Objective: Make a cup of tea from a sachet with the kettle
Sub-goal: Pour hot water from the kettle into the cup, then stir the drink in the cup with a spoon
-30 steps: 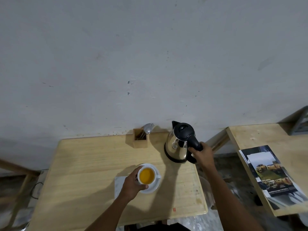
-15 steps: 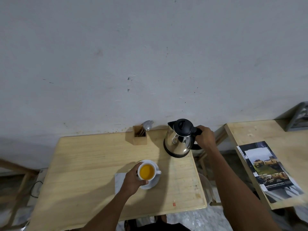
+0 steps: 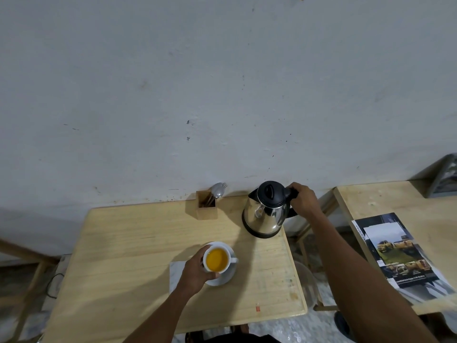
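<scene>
Gripping the black handle, our right hand (image 3: 305, 203) keeps the steel kettle (image 3: 267, 212) upright at the far right corner of the wooden table (image 3: 123, 256). Our left hand (image 3: 196, 269) wraps the white cup (image 3: 217, 260) of amber tea, seated on its saucer (image 3: 226, 277). Beyond that grip, a wooden cutlery holder (image 3: 207, 208) stands by the wall. A magazine (image 3: 400, 253) lies right of the kettle hand.
</scene>
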